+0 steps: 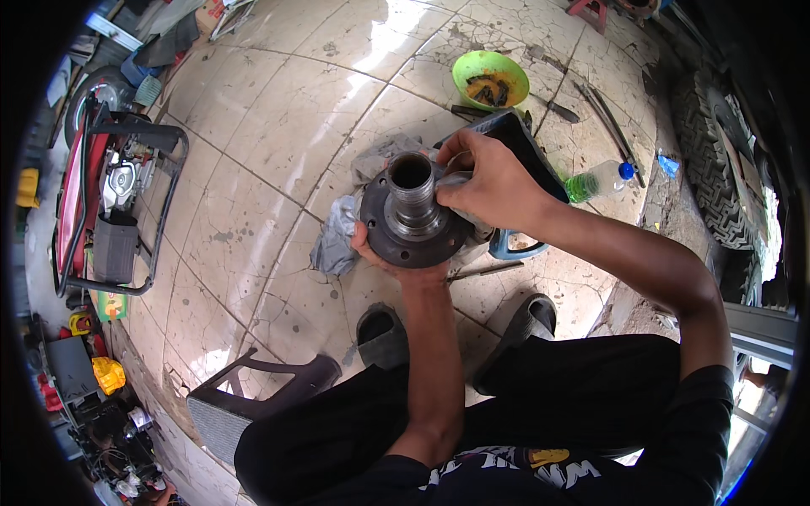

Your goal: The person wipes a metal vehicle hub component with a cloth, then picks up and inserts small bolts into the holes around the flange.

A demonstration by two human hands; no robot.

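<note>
My left hand (pixel 405 269) grips a dark, flanged metal spindle (pixel 414 218) from below, its hollow threaded end pointing up at the camera. Bolt holes ring the flange. At the spindle's right side, my right hand (pixel 487 180) pinches a grey cloth (pixel 471 215) against the metal; part of that cloth is hidden by my fingers and the flange. Another crumpled grey rag (pixel 335 237) lies on the floor left of the flange. Behind my right hand sits a black plastic container (pixel 512 133).
A green bowl (pixel 490 63) holds orange liquid and dark pieces. A plastic bottle (pixel 598 180) with green liquid lies to the right, near a screwdriver (pixel 563 112). A dark plastic stool (pixel 221 414) is lower left; a red-framed generator (pixel 117 196) stands far left. Large tires (pixel 715 158) line the right.
</note>
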